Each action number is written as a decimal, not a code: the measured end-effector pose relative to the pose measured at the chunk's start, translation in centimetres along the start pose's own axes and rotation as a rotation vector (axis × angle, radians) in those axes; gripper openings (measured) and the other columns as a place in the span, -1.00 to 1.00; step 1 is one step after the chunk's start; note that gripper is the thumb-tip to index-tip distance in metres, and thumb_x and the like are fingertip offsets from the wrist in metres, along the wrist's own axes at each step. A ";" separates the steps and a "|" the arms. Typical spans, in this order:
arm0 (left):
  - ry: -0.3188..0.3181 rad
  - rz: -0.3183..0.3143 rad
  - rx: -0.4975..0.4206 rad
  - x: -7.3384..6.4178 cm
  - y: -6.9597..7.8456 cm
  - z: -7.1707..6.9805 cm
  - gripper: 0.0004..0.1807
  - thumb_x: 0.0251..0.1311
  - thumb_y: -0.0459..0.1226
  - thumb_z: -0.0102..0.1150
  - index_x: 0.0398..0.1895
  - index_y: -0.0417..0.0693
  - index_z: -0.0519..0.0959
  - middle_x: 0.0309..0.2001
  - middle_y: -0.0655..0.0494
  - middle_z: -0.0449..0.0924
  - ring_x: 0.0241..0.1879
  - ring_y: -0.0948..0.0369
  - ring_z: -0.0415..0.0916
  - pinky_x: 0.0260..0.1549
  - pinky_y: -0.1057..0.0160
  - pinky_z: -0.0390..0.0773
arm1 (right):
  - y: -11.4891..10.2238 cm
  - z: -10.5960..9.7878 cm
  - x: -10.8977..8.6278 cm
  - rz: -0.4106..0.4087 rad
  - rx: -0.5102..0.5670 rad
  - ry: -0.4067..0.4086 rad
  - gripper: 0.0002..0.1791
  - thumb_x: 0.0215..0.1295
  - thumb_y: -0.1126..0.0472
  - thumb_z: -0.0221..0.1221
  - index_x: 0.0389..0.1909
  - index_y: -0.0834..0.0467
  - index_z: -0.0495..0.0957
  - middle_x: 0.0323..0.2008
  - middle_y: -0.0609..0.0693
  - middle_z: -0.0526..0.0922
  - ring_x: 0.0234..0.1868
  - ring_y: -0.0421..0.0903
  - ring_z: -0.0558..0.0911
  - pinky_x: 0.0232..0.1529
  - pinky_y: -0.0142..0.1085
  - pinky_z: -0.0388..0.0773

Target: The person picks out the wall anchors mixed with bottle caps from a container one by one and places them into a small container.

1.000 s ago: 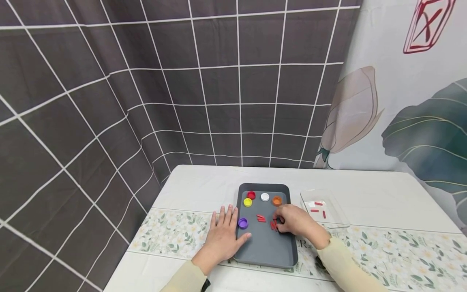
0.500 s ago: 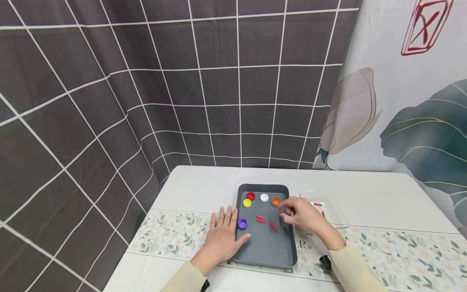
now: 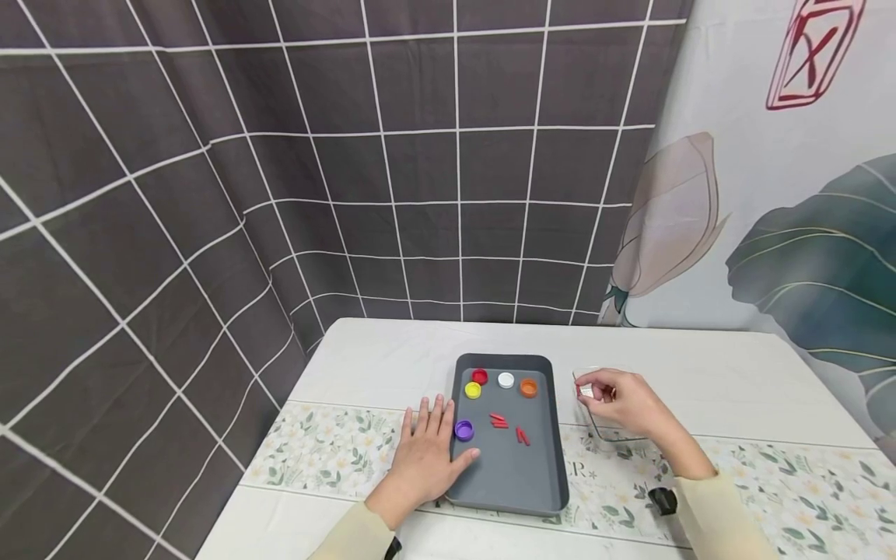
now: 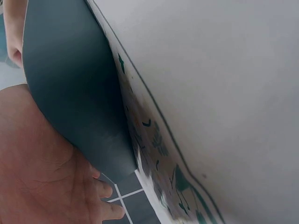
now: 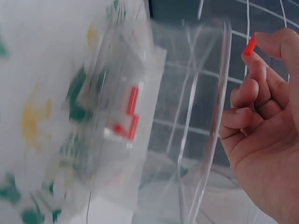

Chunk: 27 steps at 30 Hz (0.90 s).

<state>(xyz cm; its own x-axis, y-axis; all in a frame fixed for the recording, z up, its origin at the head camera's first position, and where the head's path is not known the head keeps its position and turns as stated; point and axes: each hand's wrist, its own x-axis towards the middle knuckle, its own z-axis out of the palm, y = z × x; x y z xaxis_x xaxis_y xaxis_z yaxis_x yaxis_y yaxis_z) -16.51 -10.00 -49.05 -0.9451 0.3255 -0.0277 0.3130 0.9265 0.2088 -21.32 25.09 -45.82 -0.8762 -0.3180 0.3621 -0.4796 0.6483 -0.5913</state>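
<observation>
My right hand is above the clear plastic box, pinching a small red stick between thumb and index finger. In the right wrist view, several red sticks lie at the bottom of that box. The grey tray holds two little groups of red sticks, an upper group and a lower pair. Fingers spread, my left hand rests flat at the tray's left edge, its thumb reaching over the rim. The left wrist view shows that palm beside the tray's side.
Inside the tray stand small round caps: red, yellow, white, orange and purple. A white table with a floral strip lies beneath. Behind it hangs a dark gridded curtain.
My right hand has lifted one red stick from the tray's lower group and carried it right, over the clear box. The left hand has stayed in place.
</observation>
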 end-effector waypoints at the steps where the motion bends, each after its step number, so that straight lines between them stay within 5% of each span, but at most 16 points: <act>1: 0.000 0.000 0.001 0.0 0.0 0.0 0.00 0.40 0.33 -0.14 0.62 -0.16 0.00 0.62 -0.15 -0.06 0.60 -0.16 -0.18 0.49 -0.27 -0.22 | 0.2 -0.3 -0.1 0.000 0.000 0.005 -0.79 0.13 0.41 0.36 -0.19 0.20 0.74 -0.55 -0.23 0.40 -0.55 -0.37 0.34 -0.53 -0.42 0.32; 27: -0.004 -0.005 -0.004 0.0 0.1 -0.1 -0.02 0.40 0.31 -0.12 0.62 -0.17 0.01 0.61 -0.16 -0.05 0.59 -0.18 -0.18 0.49 -0.27 -0.21 | 3.1 -3.3 -1.7 0.127 -0.058 -0.020 -0.69 0.21 0.35 0.33 -0.02 0.34 0.69 -0.55 -0.17 0.41 -0.55 -0.34 0.32 -0.53 -0.41 0.27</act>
<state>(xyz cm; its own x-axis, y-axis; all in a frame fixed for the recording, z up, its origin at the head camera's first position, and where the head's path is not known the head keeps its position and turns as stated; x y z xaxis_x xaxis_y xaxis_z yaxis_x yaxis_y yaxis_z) -16.48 -9.93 -48.97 -0.9464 0.3214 -0.0330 0.3076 0.9275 0.2125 -21.13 29.90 -45.89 -0.9309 -0.2440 0.2719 -0.3614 0.7231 -0.5887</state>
